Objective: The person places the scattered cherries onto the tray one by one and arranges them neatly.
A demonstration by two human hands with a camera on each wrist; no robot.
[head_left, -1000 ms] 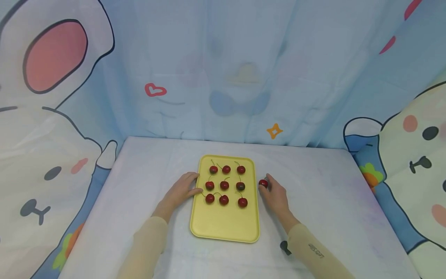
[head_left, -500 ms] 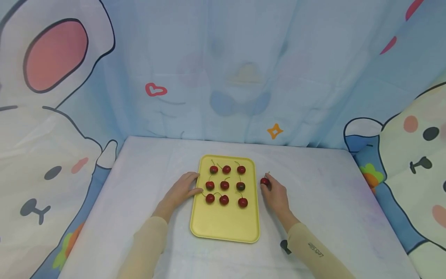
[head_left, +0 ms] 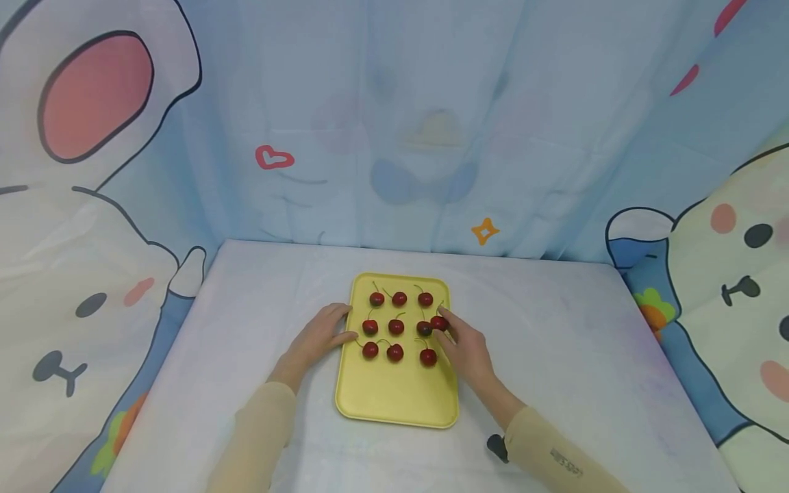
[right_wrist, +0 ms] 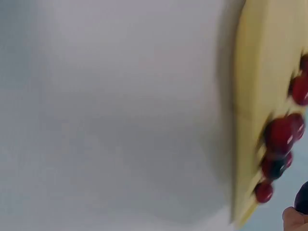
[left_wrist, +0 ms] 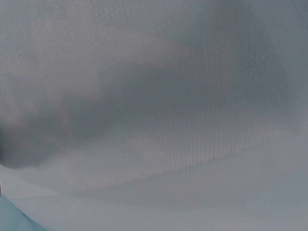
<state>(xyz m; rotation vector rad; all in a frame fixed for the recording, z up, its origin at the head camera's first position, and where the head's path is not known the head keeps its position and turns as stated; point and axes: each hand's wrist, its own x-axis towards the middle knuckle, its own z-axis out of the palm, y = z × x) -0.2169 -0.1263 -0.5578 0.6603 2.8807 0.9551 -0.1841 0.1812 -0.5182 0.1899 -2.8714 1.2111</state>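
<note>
In the head view, my right hand pinches a dark red cherry by its thumb and fingertips, over the right side of the yellow tray. Its stem points up. The right wrist view catches a fingertip and the dark held cherry at the lower right corner. My left hand rests at the tray's left rim, thumb over the edge and fingers along it. Several cherries with stems lie in rows on the tray; a very dark one sits right beside the held cherry.
White cloth covers the table. A small black object shows by the right sleeve. A blue printed curtain hangs behind. The left wrist view has only blurred pale fabric.
My right hand has carried the cherry leftward, from beside the tray to over its right part. The left hand stays at the rim, and the tray's cherries keep their places.
</note>
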